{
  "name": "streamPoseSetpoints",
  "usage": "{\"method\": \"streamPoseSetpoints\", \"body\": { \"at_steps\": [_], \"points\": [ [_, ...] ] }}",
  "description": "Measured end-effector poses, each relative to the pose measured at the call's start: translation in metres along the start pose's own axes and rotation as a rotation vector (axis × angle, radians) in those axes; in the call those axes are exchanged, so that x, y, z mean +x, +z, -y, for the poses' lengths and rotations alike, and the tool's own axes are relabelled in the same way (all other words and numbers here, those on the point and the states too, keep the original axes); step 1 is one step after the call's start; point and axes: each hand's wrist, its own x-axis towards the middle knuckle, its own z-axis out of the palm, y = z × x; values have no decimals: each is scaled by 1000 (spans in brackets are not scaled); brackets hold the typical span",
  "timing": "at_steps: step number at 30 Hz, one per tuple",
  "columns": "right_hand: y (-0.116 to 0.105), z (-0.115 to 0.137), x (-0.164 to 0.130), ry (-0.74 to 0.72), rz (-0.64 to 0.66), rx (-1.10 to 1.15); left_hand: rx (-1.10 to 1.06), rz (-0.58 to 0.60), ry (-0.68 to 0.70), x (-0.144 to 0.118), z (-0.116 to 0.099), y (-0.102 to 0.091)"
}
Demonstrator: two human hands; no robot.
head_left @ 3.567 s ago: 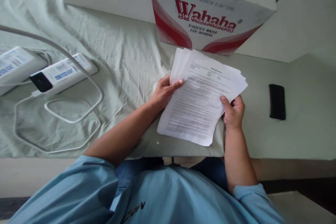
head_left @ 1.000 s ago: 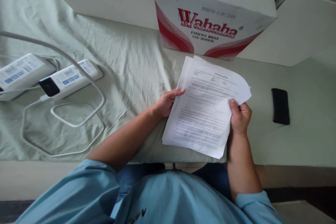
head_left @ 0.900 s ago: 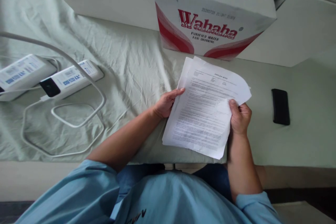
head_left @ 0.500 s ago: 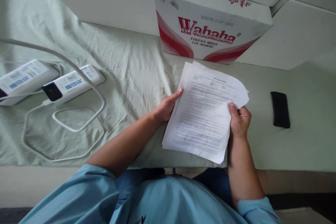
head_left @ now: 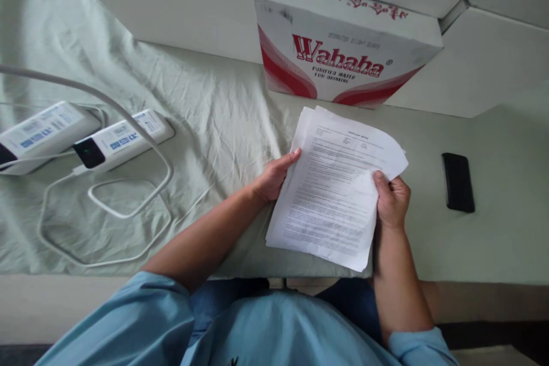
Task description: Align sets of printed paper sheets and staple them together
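**Desk:** What do you have in the head view?

**Operator:** I see both of my hands on a stack of printed papers (head_left: pixel 332 194). My left hand (head_left: pixel 271 177) grips the stack's left edge, thumb on top along the margin and the fingers hidden underneath. My right hand (head_left: pixel 392 200) is closed on the right edge, thumb pressed onto the top sheet just below its upper right corner.

**Desk:** Where is the stack?

**Operator:** It sits between my two hands, tilted a little, over the near part of the table (head_left: pixel 493 240), which is covered with a pale green cloth (head_left: pixel 206 114). The stack's lower corner reaches out to the table's front edge. The sheets are fanned slightly at the top, so several edges show. I cannot read the small print.

**Desk:** And around it?

**Operator:** Just behind the papers stands a white and red Wahaha water carton (head_left: pixel 343 51), against the wall. To my right, well apart from the stack, a black phone (head_left: pixel 458 182) lies flat. Far to my left I see two white power banks (head_left: pixel 122 138) side by side, with a white cable (head_left: pixel 128 206) looping over the wrinkled cloth near them.
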Motion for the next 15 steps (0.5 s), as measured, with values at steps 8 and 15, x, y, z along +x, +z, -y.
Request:
{"method": "streamPoseSetpoints", "body": {
  "at_steps": [8, 15],
  "points": [
    [-2, -2, -1, 14, 36, 17, -13, -28, -5, 0, 1, 0],
    [-2, 0, -1, 26, 35, 15, -17, -31, 3, 1, 1, -2]
  ]
}}
